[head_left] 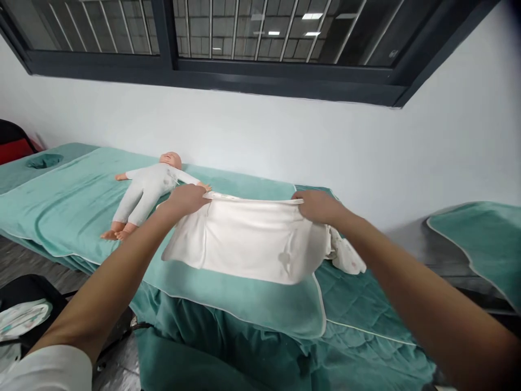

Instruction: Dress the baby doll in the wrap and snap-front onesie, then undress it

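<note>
Fingers point(200, 197) of left hand point(186, 200) and right hand point(319, 206) pinch the white cloth point(248, 236) by its top edge, stretched wide over the green-covered bed point(69, 209), doll point(148, 184) lying nearby!

White cloth point(248, 236), one piece, soft, mostly plain; small greyish patch low down, near the right grip's point(319, 206) side. Upper edge drawn nearly straight between the left grip point(187, 200) and the right. Body spread below both, lightly creased under each; lower edge loose, one corner flaring beneath the left grip.
</note>
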Demonstrator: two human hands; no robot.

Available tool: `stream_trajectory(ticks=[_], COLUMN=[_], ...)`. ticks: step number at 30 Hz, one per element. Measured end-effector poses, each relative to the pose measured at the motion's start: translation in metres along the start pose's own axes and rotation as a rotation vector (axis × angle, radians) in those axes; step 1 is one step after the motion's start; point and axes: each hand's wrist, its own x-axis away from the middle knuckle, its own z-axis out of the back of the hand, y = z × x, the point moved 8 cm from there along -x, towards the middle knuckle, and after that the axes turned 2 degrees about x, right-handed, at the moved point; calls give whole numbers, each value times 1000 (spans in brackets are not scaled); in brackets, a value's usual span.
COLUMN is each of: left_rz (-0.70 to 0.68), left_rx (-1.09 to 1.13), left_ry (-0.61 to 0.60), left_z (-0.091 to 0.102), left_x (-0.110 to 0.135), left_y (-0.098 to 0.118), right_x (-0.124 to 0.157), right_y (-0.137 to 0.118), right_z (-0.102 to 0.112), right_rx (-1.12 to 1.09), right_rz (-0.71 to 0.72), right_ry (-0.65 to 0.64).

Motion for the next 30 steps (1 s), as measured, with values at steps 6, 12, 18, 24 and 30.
stream_trajectory(ticks=[6, 12, 18, 24, 30], left_rz=[29, -97, 42, 57, -2], left_rx=[-35, 138, 165, 158, 216], left_ry=[387, 191, 140, 214, 201], left_z=[-52, -148, -148, -143, -163], left_x=[-18, -41, -86, -119, -163], left_y=[30, 55, 26, 25, 23], right_x=[-10, -24, -67, -98, -136], right_y=[-86, -123, -93, -82, -68], right_z=[-62, -148, -154, -150, -164], right_rx=[42, -101, -128, -99, -163], right_rz=[124, 87, -135, -105, -113], right_ry=[416, 318, 299, 280, 240])
